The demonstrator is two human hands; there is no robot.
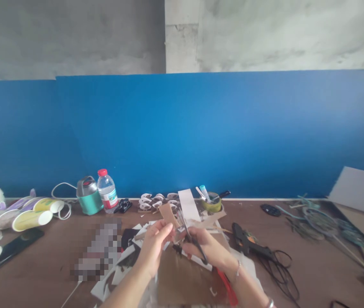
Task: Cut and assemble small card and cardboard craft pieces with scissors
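My left hand (156,243) pinches a strip of brown cardboard (168,214) that sticks up above its fingers. Close beside it, my right hand (206,247) is closed on a pair of scissors (196,246), with the dark handles along its fingers and the blades pointing up beside the cardboard. Whether the blades touch the strip I cannot tell. Below both hands lies a brown board (182,282), with white paper scraps (126,256) heaped at its left. A long white card strip (189,205) lies just beyond the hands.
A black glue gun (252,244) with a looped cord lies to the right. Several paper cups (32,220) lie on their sides at left. A water bottle (108,192) and a teal device (89,201) stand near the blue partition (201,137). A green pot (212,207) holds pens.
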